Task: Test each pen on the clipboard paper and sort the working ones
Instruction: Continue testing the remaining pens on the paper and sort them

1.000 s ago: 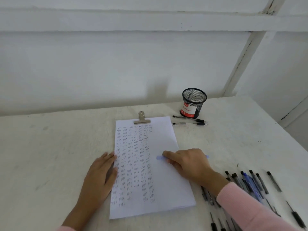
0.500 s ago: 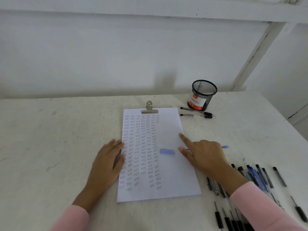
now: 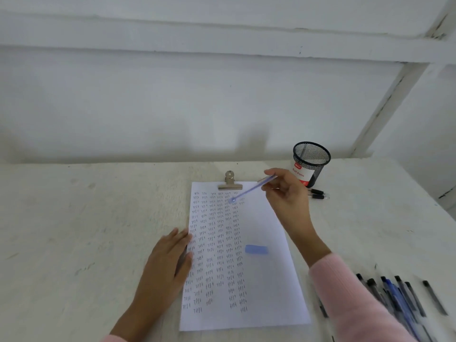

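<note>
Mid-task: right grip (image 3: 287,196) grasps blue pen (image 3: 249,191) above paper (image 3: 271,280) dense with test marks; left grip (image 3: 170,257), released, steadies it; many pens (image 3: 394,294) likely untested.

Pinching blue pen (image 3: 251,191) w/ right hand (image 3: 287,201), ctr-right of frame, tip slanted down-left at top rows of marks on clipboard paper (image 3: 266,280); contact unclear. Pressing left hand (image 3: 170,257) flat on paper's left edge, lower ctr. Lying mid-sheet: blue cap (image 3: 256,249). Right, behind hand: black mesh cup (image 3: 311,161), two black pens (image 3: 318,195) beside it. Lower-right corner: more pens (image 3: 394,297) on table (image 3: 86,230).
</note>
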